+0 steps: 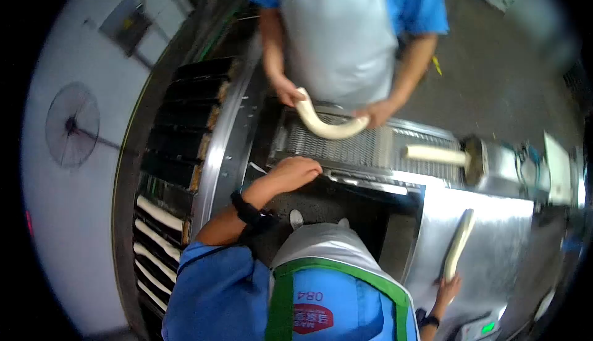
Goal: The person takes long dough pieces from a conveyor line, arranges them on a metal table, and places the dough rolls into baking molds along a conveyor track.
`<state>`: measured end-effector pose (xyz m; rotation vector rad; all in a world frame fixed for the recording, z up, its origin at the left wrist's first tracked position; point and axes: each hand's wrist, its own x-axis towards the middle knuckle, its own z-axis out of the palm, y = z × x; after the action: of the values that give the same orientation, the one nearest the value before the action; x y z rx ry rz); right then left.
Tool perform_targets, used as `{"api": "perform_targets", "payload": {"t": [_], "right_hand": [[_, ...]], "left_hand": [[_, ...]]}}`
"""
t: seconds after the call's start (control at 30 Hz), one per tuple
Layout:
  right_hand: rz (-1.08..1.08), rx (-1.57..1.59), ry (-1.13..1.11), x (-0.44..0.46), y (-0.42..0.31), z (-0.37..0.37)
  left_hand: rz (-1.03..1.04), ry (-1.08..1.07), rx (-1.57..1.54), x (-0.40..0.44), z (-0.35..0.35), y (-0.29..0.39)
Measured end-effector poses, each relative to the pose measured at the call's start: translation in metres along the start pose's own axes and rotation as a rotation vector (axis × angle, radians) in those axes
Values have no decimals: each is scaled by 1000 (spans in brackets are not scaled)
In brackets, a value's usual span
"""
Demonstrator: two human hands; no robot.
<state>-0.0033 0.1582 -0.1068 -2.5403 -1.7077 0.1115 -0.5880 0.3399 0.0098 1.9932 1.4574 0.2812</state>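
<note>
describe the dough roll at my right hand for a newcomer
At lower right is a shiny steel table. The pale dough roll has its near end in the right hand. Unlike the roll on the conveyor and a co-worker's curved one, it rests on that table.

The table (494, 230) is metal, smooth w/ glossy surface. The conveyor belt (346, 143) is metal mesh, rough. The co-worker's apron (340, 38) looks smooth, slightly glossy, prob. plastic.

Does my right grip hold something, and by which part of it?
Yes, your right grip holds a long dough roll by its near end.
</note>
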Motion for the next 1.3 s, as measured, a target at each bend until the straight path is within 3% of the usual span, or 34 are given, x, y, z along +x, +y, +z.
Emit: {"api": "perform_targets", "payload": {"t": [0.03, 0.1, 0.17, 0.2, 0.27, 0.47, 0.53, 0.6, 0.63, 0.67, 0.77, 0.83, 1.0, 1.3], "right_hand": [[104, -49, -19, 1, 24, 6], [-48, 60, 119, 0, 50, 11], [78, 268, -135, 11, 25, -17], [42, 254, -136, 19, 19, -16], [96, 634, -119, 18, 22, -7], [224, 378, -149, 41, -9, 19], [113, 174, -3, 54, 15, 51], [256, 77, -172, 39, -32, 12], [143, 245, -102, 27, -30, 9], [297, 261, -159, 13, -94, -38], [275, 352, -111, 7, -94, -28], [288, 143, -137, 13, -84, -13], [259, 168, -114, 11, -87, 6], [305, 153, -159, -14, -89, 2]], "left_hand": [[-31, 6, 7, -9, 6, 0], [-97, -19, 13, -6, -1, -1], [-96, 12, -7, -9, 7, -22], [-80, 9, -18, -15, 10, -34], [-105, 47, -66, -35, 6, -46], [-80, 71, -97, -54, 2, -89], [-32, 86, -107, -63, -1, -91], [-96, 144, -185, -67, -8, -97], [-67, 130, -205, -65, -8, -104], [-90, 97, -235, -62, -16, -99], [-80, 45, -233, -56, -17, -87], [-11, 8, -236, -51, -7, -79], [10, -127, -165, -1, 16, -36], [293, -206, -226, 66, 56, 27]]}}
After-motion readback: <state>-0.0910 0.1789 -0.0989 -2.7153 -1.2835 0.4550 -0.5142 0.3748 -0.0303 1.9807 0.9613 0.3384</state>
